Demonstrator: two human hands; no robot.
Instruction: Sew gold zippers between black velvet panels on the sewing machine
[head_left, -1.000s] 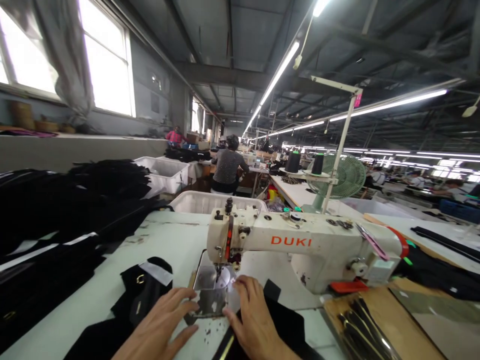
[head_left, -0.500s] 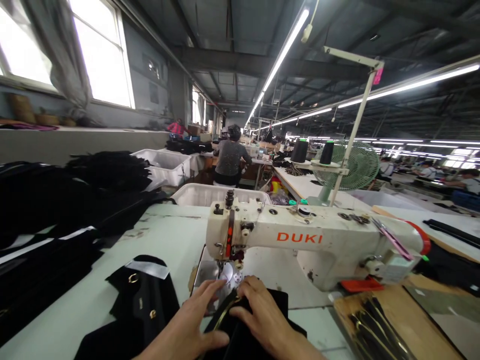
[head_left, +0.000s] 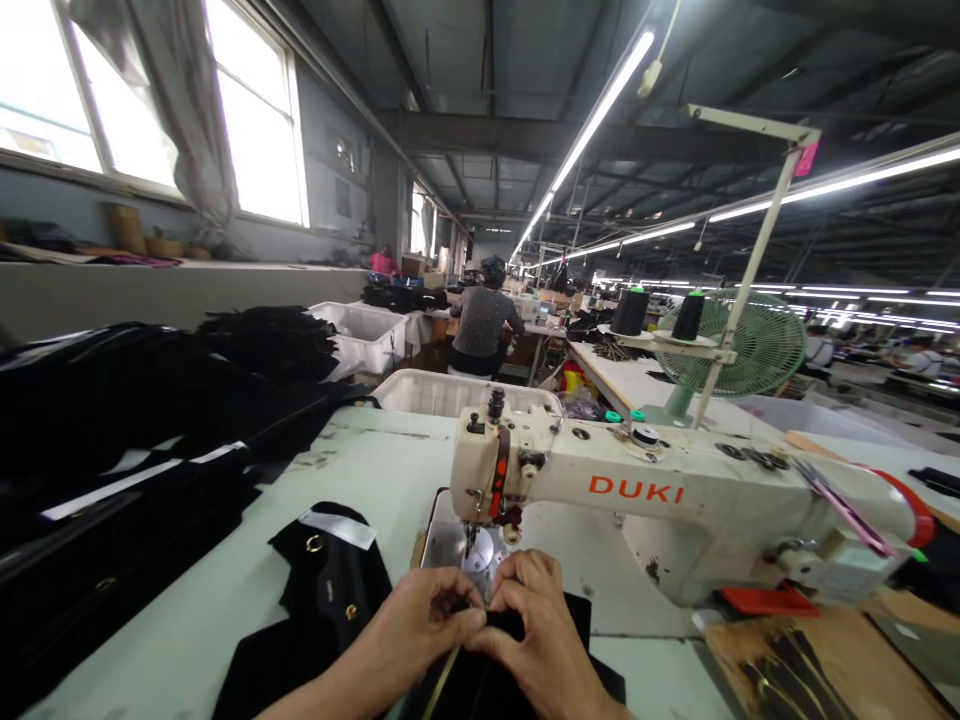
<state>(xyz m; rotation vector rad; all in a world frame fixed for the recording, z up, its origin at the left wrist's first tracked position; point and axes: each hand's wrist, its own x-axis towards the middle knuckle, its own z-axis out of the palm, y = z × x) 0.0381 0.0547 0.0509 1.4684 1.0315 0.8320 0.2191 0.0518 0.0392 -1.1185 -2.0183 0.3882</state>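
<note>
Both hands meet just in front of the needle area of a white sewing machine (head_left: 570, 480). My left hand (head_left: 439, 615) is closed, thumb and fingers pinching the edge of a black fabric piece (head_left: 487, 685). My right hand (head_left: 536, 620) pinches the same edge, its fingertips close to the left ones. A narrow gold strip (head_left: 442, 683) runs along the fabric below my left hand; the pinched spot itself is mostly hidden by fingers. Left of my hands, a black cut panel (head_left: 334, 585) with gold metal fittings and a pale strip lies flat on the table (head_left: 360, 450).
Piles of black pieces (head_left: 135, 420) cover the left side. A wooden board (head_left: 739, 650) with several gold-lined black strips lies at the right. Pink-handled snips (head_left: 847, 505) rest on the machine. Behind stand a white bin (head_left: 435, 392), thread cones (head_left: 630, 312), a green fan (head_left: 765, 345) and a seated co-worker (head_left: 484, 325).
My hands have drawn together from apart; the left fingers, spread before, now pinch the fabric edge beside the right. The camera has turned slightly left.
</note>
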